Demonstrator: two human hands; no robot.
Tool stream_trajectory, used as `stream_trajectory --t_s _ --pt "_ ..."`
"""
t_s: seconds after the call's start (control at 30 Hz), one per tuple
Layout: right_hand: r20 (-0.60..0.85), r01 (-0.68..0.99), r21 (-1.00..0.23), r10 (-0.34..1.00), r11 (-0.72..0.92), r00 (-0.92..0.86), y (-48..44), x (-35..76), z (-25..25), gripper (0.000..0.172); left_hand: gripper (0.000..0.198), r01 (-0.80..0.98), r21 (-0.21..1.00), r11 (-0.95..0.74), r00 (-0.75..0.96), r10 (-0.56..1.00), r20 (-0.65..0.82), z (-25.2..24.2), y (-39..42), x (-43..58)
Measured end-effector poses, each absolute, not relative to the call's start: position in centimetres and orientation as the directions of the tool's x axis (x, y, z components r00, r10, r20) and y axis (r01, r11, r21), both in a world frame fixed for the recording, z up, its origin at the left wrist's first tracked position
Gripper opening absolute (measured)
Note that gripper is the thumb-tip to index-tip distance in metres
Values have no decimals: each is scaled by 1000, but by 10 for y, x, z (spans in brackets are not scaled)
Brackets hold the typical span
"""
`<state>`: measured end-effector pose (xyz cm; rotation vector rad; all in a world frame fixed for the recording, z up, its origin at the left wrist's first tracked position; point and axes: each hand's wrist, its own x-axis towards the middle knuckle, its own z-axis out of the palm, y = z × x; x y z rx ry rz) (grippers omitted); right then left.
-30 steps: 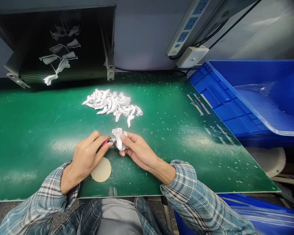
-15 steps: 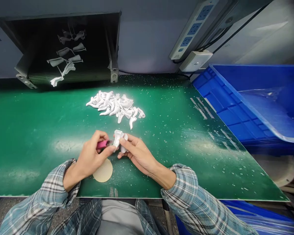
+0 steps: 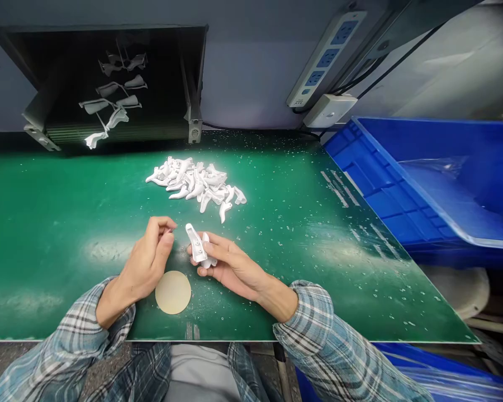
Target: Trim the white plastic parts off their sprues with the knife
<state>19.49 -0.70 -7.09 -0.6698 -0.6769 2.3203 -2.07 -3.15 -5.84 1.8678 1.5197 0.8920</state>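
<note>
My right hand [image 3: 230, 262] grips white molded plastic parts [image 3: 197, 244], one with a long hollow face turned up and another piece beside it under my thumb. My left hand [image 3: 148, 257] is held apart, just left of these parts, its fingers curled closed. Whatever is inside that fist is hidden; only a small dark tip shows by the fingertips. Below and between the hands a round beige disc [image 3: 173, 292] lies flat on the green table [image 3: 67, 223]. Beyond my hands lies a pile of similar white parts [image 3: 195, 181].
A conveyor [image 3: 121, 128] at the back left carries several white parts [image 3: 117, 118] joined by thin runners. A blue crate [image 3: 360, 184] stands at the right. A power strip [image 3: 324, 61] hangs on the back wall, with a white box [image 3: 330, 110] below it.
My left hand has drawn away left from the white parts, and the pink-handled tool seen in it earlier is now out of sight. My right hand has turned the parts.
</note>
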Motion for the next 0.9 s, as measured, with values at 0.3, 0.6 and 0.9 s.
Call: stream_trajectory --t_s 0.3,0.6,0.9 --pt "-289 -427 -616 694 -662 -659 -7 197 -75 33 39 823 408 -397 290 909 299 -64 -34 -16" --pt "-286 -418 -648 712 -637 -642 -9 196 -74 33 53 887 244 -391 318 902 291 -62 -37 -10" --pt "-261 -381 -707 721 -595 -642 -9 199 -72 37 58 854 292 -430 357 894 271 -58 -39 -11"
